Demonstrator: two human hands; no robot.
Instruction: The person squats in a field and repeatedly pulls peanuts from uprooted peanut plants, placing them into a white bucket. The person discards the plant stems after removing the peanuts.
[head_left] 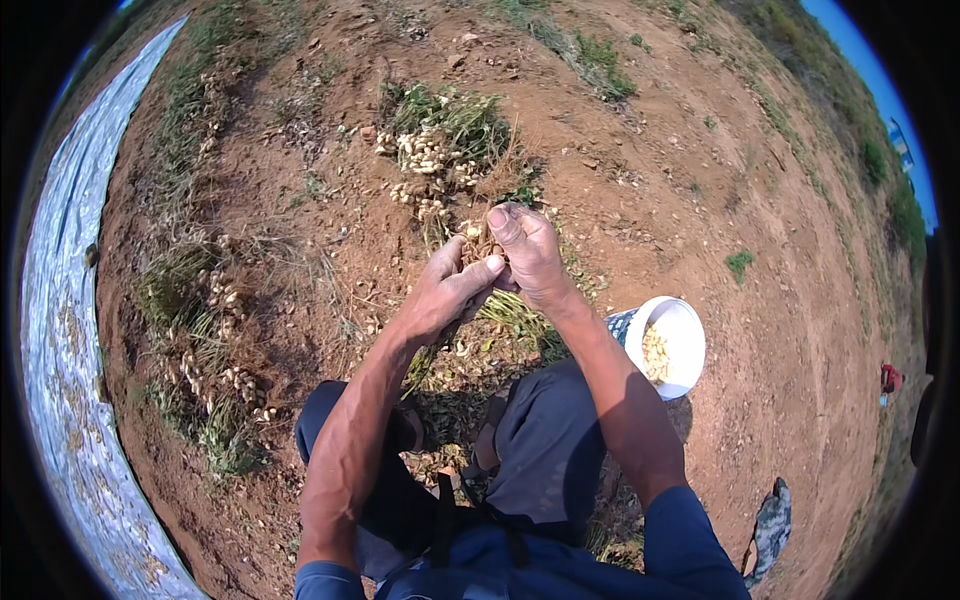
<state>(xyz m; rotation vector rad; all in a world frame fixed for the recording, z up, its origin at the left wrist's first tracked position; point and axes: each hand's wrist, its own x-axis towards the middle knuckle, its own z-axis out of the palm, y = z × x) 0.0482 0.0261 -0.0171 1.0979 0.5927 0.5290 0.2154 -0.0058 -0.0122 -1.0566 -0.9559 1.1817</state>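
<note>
My left hand [445, 292] and my right hand [532, 258] meet in front of my knees, both closed on the root end of a peanut plant [510, 312]. Its yellow-green stems hang below them toward my feet. Some pale pods and brown roots show between the fingers; the rest of the grip is hidden. Just beyond my hands lies a heap of pulled peanut plants [470, 120], with clusters of pale pods [425, 155] facing me. To the right of my right forearm stands a white bucket [688, 345], tilted in view, with loose peanuts [655, 353] inside.
A row of uprooted peanut plants [205, 350] lies on the reddish soil to my left. Beyond it runs a long silvery sheet [65, 330] with scattered bits on it. A camouflage-patterned item [771, 532] lies at lower right. Farther right is a small red object [890, 379].
</note>
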